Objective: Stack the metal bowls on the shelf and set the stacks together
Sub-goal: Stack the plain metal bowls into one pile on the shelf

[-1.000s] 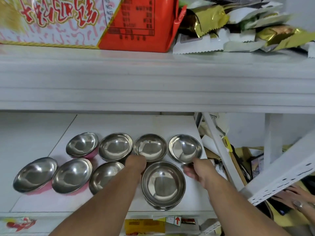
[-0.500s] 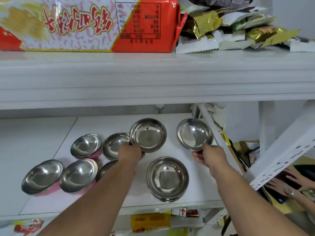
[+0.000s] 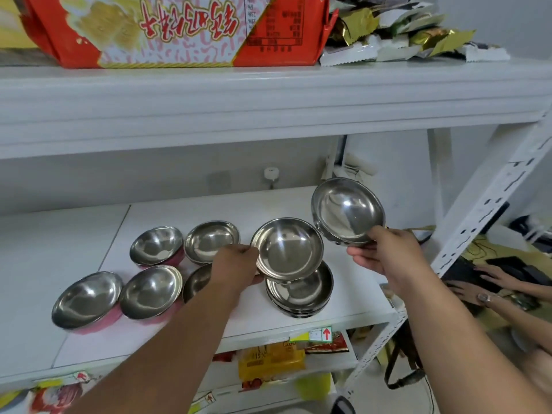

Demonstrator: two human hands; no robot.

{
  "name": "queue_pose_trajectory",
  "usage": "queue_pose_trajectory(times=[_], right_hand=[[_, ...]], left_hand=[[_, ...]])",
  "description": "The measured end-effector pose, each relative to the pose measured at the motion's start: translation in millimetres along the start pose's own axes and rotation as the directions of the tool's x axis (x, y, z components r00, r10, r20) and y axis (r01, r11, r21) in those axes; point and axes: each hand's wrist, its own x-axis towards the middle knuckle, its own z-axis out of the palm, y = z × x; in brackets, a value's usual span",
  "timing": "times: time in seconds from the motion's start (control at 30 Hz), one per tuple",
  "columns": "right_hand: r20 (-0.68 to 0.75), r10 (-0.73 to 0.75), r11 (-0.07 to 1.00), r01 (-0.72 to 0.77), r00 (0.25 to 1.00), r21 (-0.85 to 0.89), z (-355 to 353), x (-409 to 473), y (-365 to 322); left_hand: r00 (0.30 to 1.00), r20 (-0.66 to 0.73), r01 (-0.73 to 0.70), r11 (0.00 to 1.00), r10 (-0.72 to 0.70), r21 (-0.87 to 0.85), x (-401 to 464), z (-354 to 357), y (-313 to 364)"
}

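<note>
a steel bowl hangs just above the bowl stack on the white shelf, pinched at its rim by the left hand. the right hand grips a tilted bowl higher up.

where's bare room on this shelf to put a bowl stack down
Bare: the back strip of the shelf behind the bowl rows, the far-left board, and the front edge ahead of the stack. Crowded: the loose bowls sit nearly rim to rim at left-centre, where the left hand reaches.
</note>
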Motion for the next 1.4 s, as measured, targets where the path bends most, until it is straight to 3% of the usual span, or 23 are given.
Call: queue_pose_trajectory(times=[0.27, 0.67, 0.8, 0.93, 1.03, 1.17, 1.23, 1.4], right_hand=[[0.115, 0.057, 0.985, -0.038, 0.992, -0.166, 7.1, -27.4, 9.1], [0.160, 0.138, 0.930, -0.072, 0.977, -0.361, 22.9, -36.3, 28.7], [0.153, 0.149, 0.900, -0.069, 0.977, -0.430, 26.3, -37.3, 34.4], [0.086, 0.050, 0.853, 0.002, 0.995, -0.522, 24.2, -36.2, 37.5], [0.021, -0.164, 0.768, 0.141, 0.986, -0.624, 30.8, -36.3, 32.2], [0.102, -0.307, 0.761, 0.308, 0.946, -0.570, 61.6, -53.3, 13.4], [0.164, -0.323, 0.774, 0.360, 0.932, -0.521, 83.6, -59.1, 8.3], [0.289, -0.209, 0.849, 0.320, 0.934, -0.420, 142.0, -61.8, 6.6]], left_hand=[[0.995, 0.090, 0.032, 0.975, -0.053, 0.222, -8.2, 14.6, -7.2], [0.989, 0.111, 0.075, 0.976, -0.099, 0.206, -13.6, 4.9, -14.5], [0.993, 0.108, 0.022, 0.974, -0.047, 0.224, -12.7, -4.8, -15.6], [0.997, 0.065, -0.038, 0.985, 0.028, 0.166, -11.3, -14.4, -16.5], [0.997, -0.001, -0.074, 0.991, 0.075, 0.110, -9.2, -26.5, -14.5], [0.982, -0.124, -0.115, 0.973, 0.142, 0.201, -0.1, -56.5, -3.3], [0.980, -0.141, -0.117, 0.981, 0.139, 0.152, 5.7, -74.0, 1.5], [0.980, -0.196, -0.045, 0.999, 0.038, -0.030, 33.7, -109.0, 5.2]])
